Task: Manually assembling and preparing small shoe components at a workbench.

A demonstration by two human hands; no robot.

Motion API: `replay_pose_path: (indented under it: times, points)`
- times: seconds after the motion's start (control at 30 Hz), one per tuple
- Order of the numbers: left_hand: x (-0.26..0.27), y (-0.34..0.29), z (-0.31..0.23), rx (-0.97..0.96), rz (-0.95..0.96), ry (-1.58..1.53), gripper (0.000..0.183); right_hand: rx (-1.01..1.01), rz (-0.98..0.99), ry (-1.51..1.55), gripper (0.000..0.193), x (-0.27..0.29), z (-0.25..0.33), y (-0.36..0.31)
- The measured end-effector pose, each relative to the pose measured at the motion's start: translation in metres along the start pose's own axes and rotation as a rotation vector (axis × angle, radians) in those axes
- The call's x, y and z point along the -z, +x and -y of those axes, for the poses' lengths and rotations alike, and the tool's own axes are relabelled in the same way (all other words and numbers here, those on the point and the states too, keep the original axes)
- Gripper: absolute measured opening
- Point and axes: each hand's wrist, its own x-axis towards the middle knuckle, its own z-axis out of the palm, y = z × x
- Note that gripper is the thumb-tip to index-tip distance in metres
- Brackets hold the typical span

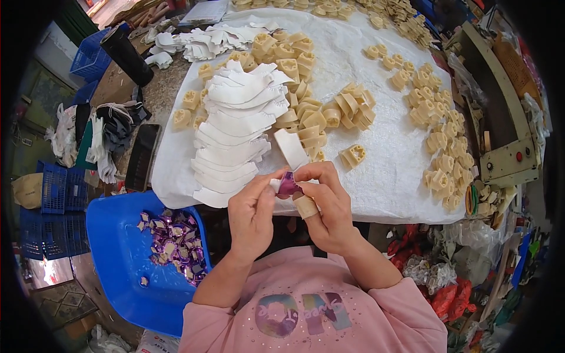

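Both my hands meet at the table's near edge around a small shiny purple piece (pixel 288 184). My left hand (pixel 252 215) pinches its left side, where a bit of white shows at the fingertips. Thumb and fingers of my right hand (pixel 327 203) close on its other side, and a cream band (pixel 306 207) wraps round one finger. Just beyond the fingertips a white strip (pixel 291 148) stands out; whether it is held cannot be made out. Curved white cut pieces (pixel 232 159) lie overlapped in a long row beyond my left hand. A hollow cream block (pixel 352 156) lies beyond my right hand.
Cream blocks are heaped mid-table (pixel 309 115) and along the right side (pixel 438 153) of the white sheet (pixel 382 191). At lower left a blue tub (pixel 118 276) contains shiny purple pieces (pixel 176 244). A black brush (pixel 143 156) and dark cylinder (pixel 126 56) stand left; a metal machine frame (pixel 506 117) is right.
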Motion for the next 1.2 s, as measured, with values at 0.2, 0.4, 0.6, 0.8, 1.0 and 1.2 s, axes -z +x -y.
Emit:
replay_pose_path:
  times: [0.2, 0.4, 0.6, 0.8, 1.0, 1.2]
  points:
    - [0.005, 0.008, 0.007, 0.206, -0.135, -0.469, 0.032, -0.256, -0.288, 0.500, 0.008, 0.007, -0.012, -0.021]
    - [0.025, 0.016, 0.020, 0.248, -0.268, -0.537, 0.031, -0.436, -0.560, 0.877, 0.008, 0.023, -0.014, -0.019]
    - [0.046, 0.025, 0.040, 0.170, -0.422, -0.367, 0.027, -0.341, -0.621, 0.809, 0.013, 0.054, -0.017, -0.015]
    - [0.056, 0.018, 0.048, -0.142, -0.441, 0.608, 0.026, -0.403, -0.571, 0.674, 0.013, 0.052, -0.016, -0.017]
    - [0.060, 0.014, 0.043, -0.223, -0.325, 0.852, 0.027, -0.382, -0.442, 0.488, 0.010, 0.049, -0.016, -0.023]
    - [0.043, 0.001, 0.012, -0.436, -0.485, 0.932, 0.038, -0.318, -0.293, 0.223, 0.005, 0.044, -0.012, -0.022]
